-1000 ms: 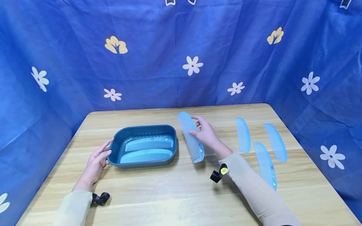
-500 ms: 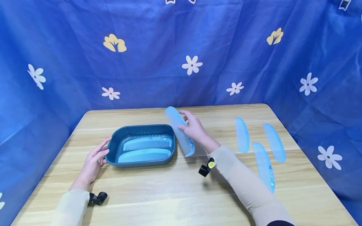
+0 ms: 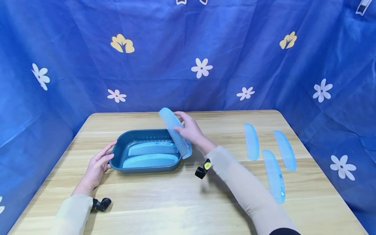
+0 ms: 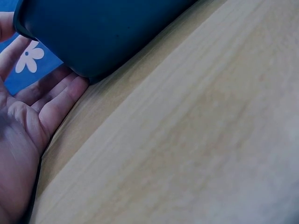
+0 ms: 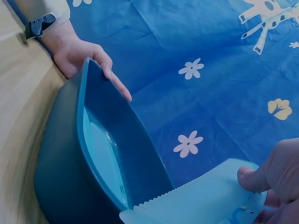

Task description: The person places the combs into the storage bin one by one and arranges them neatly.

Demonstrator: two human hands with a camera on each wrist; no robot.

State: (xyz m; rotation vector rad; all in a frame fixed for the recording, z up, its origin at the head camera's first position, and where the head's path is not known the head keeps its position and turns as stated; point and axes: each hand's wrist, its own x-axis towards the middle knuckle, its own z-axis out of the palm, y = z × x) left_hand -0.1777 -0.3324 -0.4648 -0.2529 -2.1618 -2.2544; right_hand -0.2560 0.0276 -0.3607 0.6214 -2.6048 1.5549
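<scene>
A dark teal basin (image 3: 145, 170) sits left of centre on the table, with two light blue combs inside, a far comb (image 3: 152, 149) and a near comb (image 3: 150, 161). My left hand (image 3: 95, 169) grips the basin's left end. In the left wrist view its fingertips reach the basin's bottom edge. My right hand (image 3: 191, 130) pinches another light blue comb (image 5: 201, 191) by its back, thumb on the near face. This comb is tilted, teeth to the left, and overlaps the basin's right rim in the head view. The fingers behind it are partly hidden.
Three more combs lie on the right of the table: a left one (image 3: 251, 142), a right one (image 3: 285, 150) and a nearer one (image 3: 274, 176). A blue flowered curtain (image 3: 152, 65) stands behind and at both sides of the wooden table (image 3: 164, 202).
My right hand has carried its comb leftward from beside the basin to over its right rim. The left hand stays at the basin, which holds its place.
</scene>
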